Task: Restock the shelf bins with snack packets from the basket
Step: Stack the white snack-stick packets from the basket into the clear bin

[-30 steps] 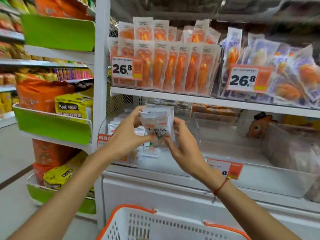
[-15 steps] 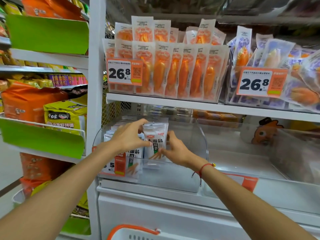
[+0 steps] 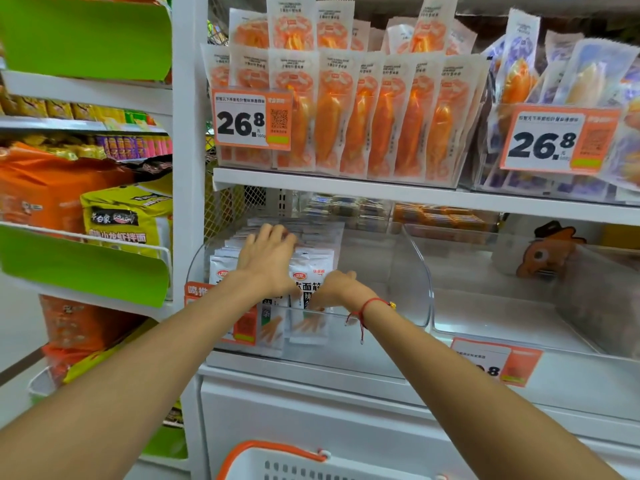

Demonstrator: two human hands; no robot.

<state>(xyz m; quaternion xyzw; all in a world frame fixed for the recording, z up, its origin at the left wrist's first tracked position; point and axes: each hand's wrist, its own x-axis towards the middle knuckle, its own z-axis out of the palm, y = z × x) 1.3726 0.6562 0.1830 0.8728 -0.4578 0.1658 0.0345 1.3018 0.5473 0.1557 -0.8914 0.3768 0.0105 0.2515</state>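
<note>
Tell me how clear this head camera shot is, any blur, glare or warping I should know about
Head view: wide-angle warping bows the white shelf post and shelf edges. The left rack's noodle bags are smeared by blur, while the orange price tag reads sharp. Soft reflections haze the clear bin, where the left hand and right hand press white packets. Lighting is even, without hard shadows.

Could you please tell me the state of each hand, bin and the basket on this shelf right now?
left hand: spread flat on the packets in the bin.
right hand: fingers on the front white packet.
clear bin: left side filled with upright packets, right side bare.
neighbouring bin: bare where visible.
basket: below the shelf, contents hidden.
</note>
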